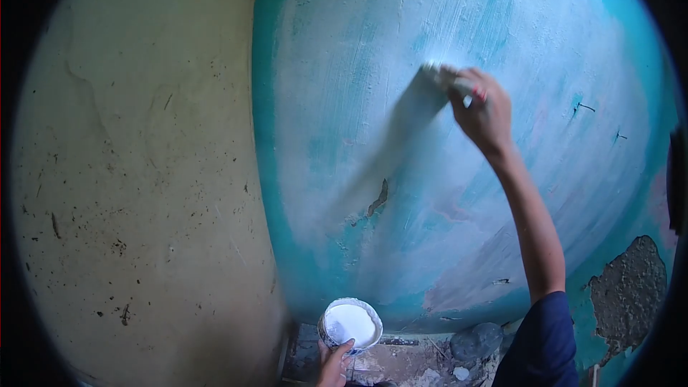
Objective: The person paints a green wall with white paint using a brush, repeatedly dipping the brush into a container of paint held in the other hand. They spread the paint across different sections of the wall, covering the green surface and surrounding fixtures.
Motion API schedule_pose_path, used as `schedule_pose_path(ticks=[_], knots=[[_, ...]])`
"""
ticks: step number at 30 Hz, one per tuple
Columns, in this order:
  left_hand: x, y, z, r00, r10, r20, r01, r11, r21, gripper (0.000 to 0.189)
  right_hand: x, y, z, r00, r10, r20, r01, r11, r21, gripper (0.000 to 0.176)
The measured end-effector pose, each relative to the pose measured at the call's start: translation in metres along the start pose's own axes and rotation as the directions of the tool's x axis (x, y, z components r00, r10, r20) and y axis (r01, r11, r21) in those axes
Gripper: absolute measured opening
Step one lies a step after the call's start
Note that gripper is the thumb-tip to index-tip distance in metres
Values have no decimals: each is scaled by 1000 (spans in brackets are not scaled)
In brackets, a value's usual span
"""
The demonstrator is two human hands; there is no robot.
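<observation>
A brush point(436, 70) is up on the turquoise wall point(265, 136), its tip at the surface in the upper middle of the view, where its shadow point(401, 132) meets it and runs down to the left. The right hand point(486, 111) is closed around the handle, with a small spot of red showing at the grip; the bristles are blurred, so their exact shape cannot be told. A white coat point(344, 165) spreads around the brush over most of this wall, thin and streaky, with turquoise showing through in strokes and left solid along the edges.

Well below the brush, the left hand point(332, 369) grips a bucket point(378, 321) by its near side, thumb over the rim. The bucket is upright and holds white paint point(350, 324); its rim is smeared with white.

Between brush and bucket, a dark chip point(378, 197) breaks the wall's surface. To the right of the right arm, two thin dark pieces of metal point(584, 107) stick out, and lower down a large patch of rough grey-brown base point(634, 294) is exposed. A dark blue sleeve point(541, 344) covers the upper arm. Beneath, a grey rounded lump point(476, 342) lies among pale rubble point(430, 376) at the wall's foot. A stained beige wall point(143, 136) fills the left side.
</observation>
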State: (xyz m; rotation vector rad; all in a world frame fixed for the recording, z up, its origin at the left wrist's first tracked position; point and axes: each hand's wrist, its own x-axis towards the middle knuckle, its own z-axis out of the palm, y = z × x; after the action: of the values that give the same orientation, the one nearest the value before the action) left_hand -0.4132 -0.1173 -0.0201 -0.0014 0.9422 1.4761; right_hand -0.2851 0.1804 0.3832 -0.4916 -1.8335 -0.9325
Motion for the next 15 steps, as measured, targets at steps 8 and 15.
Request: schedule_pose_path(ticks=[8, 15], knots=[[25, -9, -8, 1000, -3, 25, 3, 1000, -15, 78, -135, -68, 29, 966, -215, 143, 230, 969, -95, 36], [11, -7, -2, 998, -32, 47, 28, 996, 84, 42, -153, -59, 18, 913, -15, 409, -86, 970, 228, 28]])
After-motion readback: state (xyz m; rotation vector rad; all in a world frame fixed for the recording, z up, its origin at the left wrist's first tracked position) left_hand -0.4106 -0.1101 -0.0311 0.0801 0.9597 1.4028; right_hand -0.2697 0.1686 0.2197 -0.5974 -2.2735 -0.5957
